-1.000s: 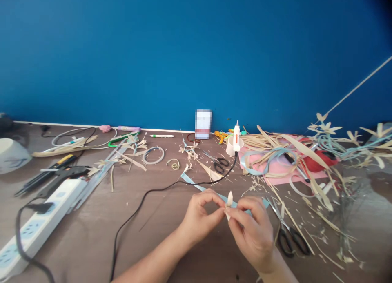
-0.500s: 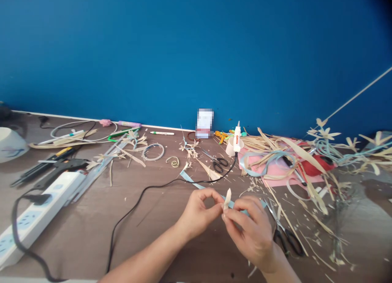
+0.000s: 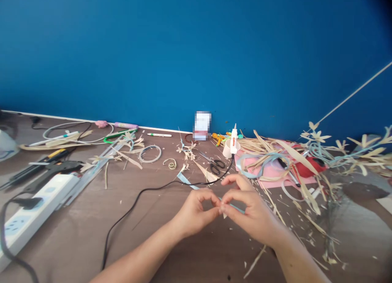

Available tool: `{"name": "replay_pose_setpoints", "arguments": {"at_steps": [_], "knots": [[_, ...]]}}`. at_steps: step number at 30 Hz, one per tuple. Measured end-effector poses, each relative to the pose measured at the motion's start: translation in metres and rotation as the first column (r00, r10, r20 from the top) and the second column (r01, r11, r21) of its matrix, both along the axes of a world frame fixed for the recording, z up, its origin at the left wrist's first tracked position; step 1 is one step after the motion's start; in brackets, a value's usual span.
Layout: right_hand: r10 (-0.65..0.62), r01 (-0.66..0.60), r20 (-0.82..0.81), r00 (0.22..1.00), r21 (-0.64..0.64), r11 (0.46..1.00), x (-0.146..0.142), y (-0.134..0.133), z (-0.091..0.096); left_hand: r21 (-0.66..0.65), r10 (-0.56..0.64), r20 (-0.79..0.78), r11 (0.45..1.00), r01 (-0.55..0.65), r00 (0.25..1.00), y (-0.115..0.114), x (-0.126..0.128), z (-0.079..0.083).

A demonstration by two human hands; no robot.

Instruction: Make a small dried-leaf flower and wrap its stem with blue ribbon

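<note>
My left hand [image 3: 194,213] is closed in a pinch, thumb and forefinger meeting at the fingertips of my right hand [image 3: 249,207]. The right thumb and forefinger are pinched too, while its other fingers are lifted and curved. Between the two pinches is a small pale straw piece [image 3: 225,216], mostly covered; only a bit of it shows beneath the fingertips. A light blue ribbon strip [image 3: 187,181] lies on the table behind my hands and runs partly out of sight behind them.
A white glue gun [image 3: 234,140] stands in a cup, its black cord [image 3: 147,188] crossing the table. Small scissors [image 3: 217,166] lie behind my hands. Straw strips, pink sheets [image 3: 272,183] and scraps spread at right. A power strip [image 3: 36,209] and dark glue gun [image 3: 58,170] are at left.
The straw piece stood upright above the fingertips; now it is mostly hidden, with a bit below them. My right hand has turned and its outer fingers have lifted. The view has shifted slightly.
</note>
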State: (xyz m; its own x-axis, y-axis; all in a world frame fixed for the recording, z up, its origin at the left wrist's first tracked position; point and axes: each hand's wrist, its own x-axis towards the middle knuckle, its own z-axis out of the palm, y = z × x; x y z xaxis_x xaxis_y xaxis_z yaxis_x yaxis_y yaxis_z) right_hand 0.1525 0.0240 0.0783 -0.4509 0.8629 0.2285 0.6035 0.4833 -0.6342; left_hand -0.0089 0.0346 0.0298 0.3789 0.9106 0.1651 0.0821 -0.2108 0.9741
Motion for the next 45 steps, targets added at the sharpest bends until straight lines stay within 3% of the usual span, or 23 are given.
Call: {"name": "replay_pose_setpoints", "arguments": {"at_steps": [4,6,7,8,10,15,19,24,29,38,40,42,45], "knots": [[0.017,-0.021,-0.083,0.996,-0.05,0.999,-0.002,0.015,0.005,0.112,-0.005,0.0,0.994,0.005,1.0,0.007,0.003,0.001],[-0.093,0.071,-0.261,0.961,-0.094,0.993,0.004,0.035,0.005,0.079,0.035,0.041,0.996,-0.038,0.999,0.013,0.006,-0.002],[-0.209,0.161,-0.379,0.901,-0.157,0.975,0.009,0.048,0.005,0.035,0.063,0.079,0.997,-0.066,0.995,0.017,0.007,-0.004],[-0.37,0.277,-0.482,0.794,-0.254,0.927,0.016,0.062,0.003,-0.019,0.095,0.127,0.995,-0.093,0.987,0.02,0.008,-0.007],[-0.674,0.392,-0.535,0.51,-0.552,0.735,0.031,0.091,-0.003,-0.119,0.155,0.236,0.984,-0.13,0.959,0.027,0.009,-0.013],[-0.798,0.31,-0.425,0.427,-0.76,0.571,0.046,0.129,-0.031,-0.226,0.225,0.42,0.964,-0.139,0.879,0.04,0.01,-0.021],[-0.826,0.179,-0.431,0.363,-0.838,0.516,0.033,0.13,-0.048,-0.231,0.206,0.467,0.967,-0.106,0.86,0.041,0.01,-0.026],[-0.814,0.109,-0.502,0.291,-0.828,0.55,0.021,0.135,-0.053,-0.17,0.185,0.413,0.978,-0.124,0.892,0.039,0.006,-0.032],[-0.789,0.078,-0.551,0.273,-0.805,0.589,0.019,0.136,-0.048,-0.15,0.187,0.378,0.979,-0.14,0.907,0.038,0.002,-0.036],[-0.585,0.032,-0.762,0.277,-0.601,0.798,0.017,0.113,-0.022,-0.227,0.155,0.529,0.973,-0.036,0.834,0.036,0.003,-0.033],[-0.523,-0.027,-0.793,0.314,-0.558,0.83,0.017,0.098,-0.018,-0.28,0.168,0.573,0.96,-0.001,0.802,0.035,0.001,-0.03],[-0.429,-0.139,-0.806,0.407,-0.519,0.844,0.017,0.08,-0.019,-0.347,0.202,0.612,0.937,0.03,0.765,0.036,-0.001,-0.029],[-0.403,-0.125,-0.808,0.431,-0.495,0.86,0.015,0.052,-0.026,-0.405,0.222,0.678,0.908,0.104,0.7,0.039,-0.004,-0.03]]}}
